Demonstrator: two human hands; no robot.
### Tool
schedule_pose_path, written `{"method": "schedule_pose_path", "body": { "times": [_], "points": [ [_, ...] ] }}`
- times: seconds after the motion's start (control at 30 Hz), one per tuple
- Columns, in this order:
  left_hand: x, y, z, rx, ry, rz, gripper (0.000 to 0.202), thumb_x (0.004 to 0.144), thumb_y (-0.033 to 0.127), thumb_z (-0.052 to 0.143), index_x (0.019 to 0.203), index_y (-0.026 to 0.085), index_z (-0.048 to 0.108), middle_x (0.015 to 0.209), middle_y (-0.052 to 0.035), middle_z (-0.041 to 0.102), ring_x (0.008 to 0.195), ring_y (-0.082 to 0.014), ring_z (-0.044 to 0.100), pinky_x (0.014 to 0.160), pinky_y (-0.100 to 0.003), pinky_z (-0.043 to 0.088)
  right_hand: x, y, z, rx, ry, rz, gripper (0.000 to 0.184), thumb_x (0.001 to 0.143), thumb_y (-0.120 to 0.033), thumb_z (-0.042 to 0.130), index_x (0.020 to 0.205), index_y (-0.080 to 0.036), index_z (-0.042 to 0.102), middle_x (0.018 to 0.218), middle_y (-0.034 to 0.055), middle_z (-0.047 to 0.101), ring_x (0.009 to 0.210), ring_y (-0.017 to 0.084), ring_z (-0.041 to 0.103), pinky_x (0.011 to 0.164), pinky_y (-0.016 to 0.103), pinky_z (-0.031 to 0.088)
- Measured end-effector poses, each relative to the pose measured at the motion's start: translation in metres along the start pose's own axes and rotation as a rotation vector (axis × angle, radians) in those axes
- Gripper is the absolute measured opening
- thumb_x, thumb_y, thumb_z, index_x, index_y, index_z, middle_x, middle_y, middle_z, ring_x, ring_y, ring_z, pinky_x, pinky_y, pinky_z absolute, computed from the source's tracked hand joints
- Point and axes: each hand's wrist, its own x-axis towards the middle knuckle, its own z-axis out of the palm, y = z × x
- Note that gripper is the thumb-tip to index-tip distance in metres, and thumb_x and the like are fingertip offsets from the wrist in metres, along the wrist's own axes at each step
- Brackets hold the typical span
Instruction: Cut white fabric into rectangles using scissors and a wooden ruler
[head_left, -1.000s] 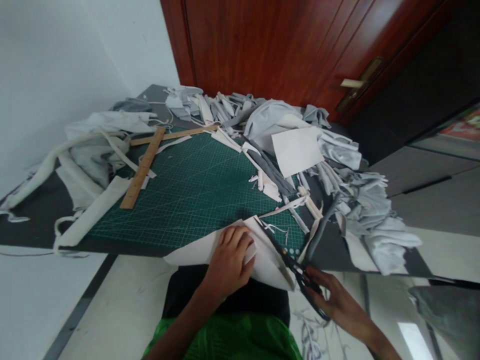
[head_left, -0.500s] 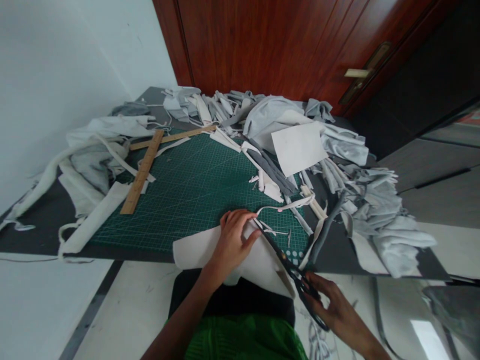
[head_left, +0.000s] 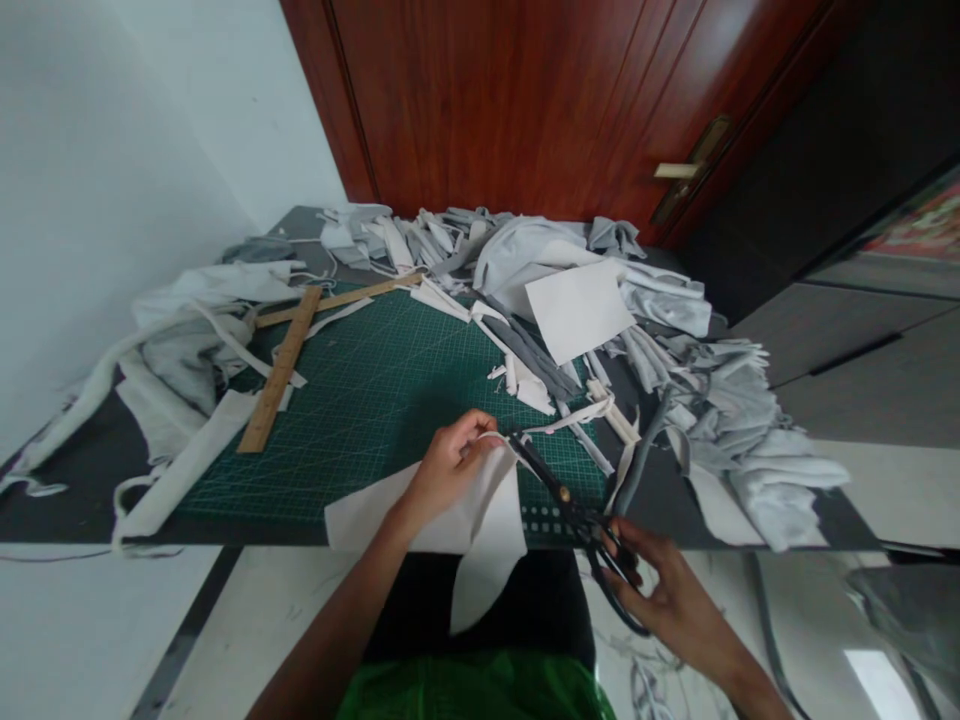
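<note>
Near the mat's front edge, my left hand (head_left: 452, 462) is closed on a piece of white fabric (head_left: 491, 530), pinching its upper edge. The fabric drapes over the table's front edge, one pointed corner hanging down. My right hand (head_left: 660, 585) grips the handles of black scissors (head_left: 566, 500). Their blades point up and left, the tips right beside the fabric edge at my left fingertips. A thin white strip (head_left: 562, 418) lies just beyond the tips, running right across the green cutting mat (head_left: 375, 390).
Two wooden rulers (head_left: 281, 370) lie crossed on the mat's left. White and grey fabric (head_left: 180, 350) heaps up at the left; more scraps (head_left: 750, 420) pile along the back and right. A white rectangular piece (head_left: 579, 308) lies on the back pile. Behind stands a wooden door (head_left: 480, 100).
My left hand has lifted and turned the fabric's edge, so its right part now folds and hangs down. The scissors have moved slightly left, away from lying along the fabric edge.
</note>
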Motion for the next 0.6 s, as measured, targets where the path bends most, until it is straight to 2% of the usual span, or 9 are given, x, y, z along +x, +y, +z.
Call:
{"method": "schedule_pose_path", "body": {
  "times": [0.13,0.2,0.27,0.33,0.4,0.5,0.6],
  "points": [
    [0.024,0.044,-0.023,-0.005,0.029,0.082,0.022,0.099,0.038,0.06,0.096,0.017,0.068,0.083,-0.0012,0.07,0.076,-0.0165,0.065,0.069,-0.024,0.046,0.029,-0.035,-0.003,0.047,0.086,-0.107,0.067,0.074,-0.076,0.075,0.114,-0.023,0.076,0.12,0.0172,0.076,0.116,0.041,0.071,0.101,0.052,0.061],
    [0.038,0.075,-0.04,0.098,0.092,0.153,0.028,0.1,0.041,0.059,0.093,0.017,0.071,0.081,-0.0009,0.071,0.074,-0.0166,0.064,0.067,-0.024,0.045,0.048,-0.055,-0.006,0.099,0.105,-0.172,0.068,0.074,-0.079,0.073,0.114,-0.024,0.075,0.119,0.0164,0.076,0.119,0.041,0.069,0.109,0.054,0.055],
    [0.052,0.109,-0.059,0.255,0.21,0.236,0.031,0.101,0.044,0.058,0.091,0.017,0.072,0.08,0.0001,0.071,0.074,-0.0166,0.064,0.067,-0.024,0.044,0.071,-0.078,-0.01,0.186,0.113,-0.218,0.07,0.074,-0.083,0.072,0.114,-0.025,0.073,0.119,0.015,0.075,0.121,0.04,0.066,0.112,0.054,0.051],
    [0.066,0.139,-0.08,0.405,0.364,0.333,0.032,0.101,0.044,0.057,0.091,0.018,0.073,0.081,0.0004,0.072,0.076,-0.0172,0.065,0.071,-0.025,0.046,0.097,-0.106,-0.011,0.322,0.074,-0.272,0.069,0.076,-0.084,0.07,0.11,-0.025,0.07,0.111,0.013,0.073,0.112,0.036,0.066,0.105,0.05,0.054],
    [0.081,0.158,-0.1,0.554,0.495,0.39,0.032,0.102,0.044,0.056,0.093,0.018,0.073,0.082,-0.0006,0.072,0.078,-0.0187,0.066,0.074,-0.026,0.047,0.125,-0.135,-0.009,0.485,-0.044,-0.36,0.059,0.081,-0.081,0.068,0.098,-0.025,0.065,0.094,0.0073,0.067,0.092,0.027,0.064,0.088,0.04,0.057],
    [0.105,0.157,-0.125,0.797,0.587,0.327,0.032,0.102,0.042,0.052,0.1,0.017,0.073,0.091,-0.0066,0.076,0.087,-0.0246,0.07,0.081,-0.032,0.048,0.166,-0.169,0.003,0.69,-0.137,-0.477,0.052,0.083,-0.071,0.075,0.083,-0.025,0.052,0.079,-0.0014,0.051,0.072,0.017,0.049,0.069,0.029,0.047],
    [0.123,0.133,-0.144,0.961,0.617,0.161,0.035,0.103,0.04,0.045,0.106,0.016,0.07,0.097,-0.0124,0.076,0.094,-0.0307,0.072,0.085,-0.037,0.049,0.2,-0.182,0.02,0.741,-0.184,-0.589,0.057,0.083,-0.076,0.072,0.079,-0.025,0.048,0.074,-0.0037,0.042,0.069,0.015,0.04,0.065,0.029,0.038]
  ]
}}
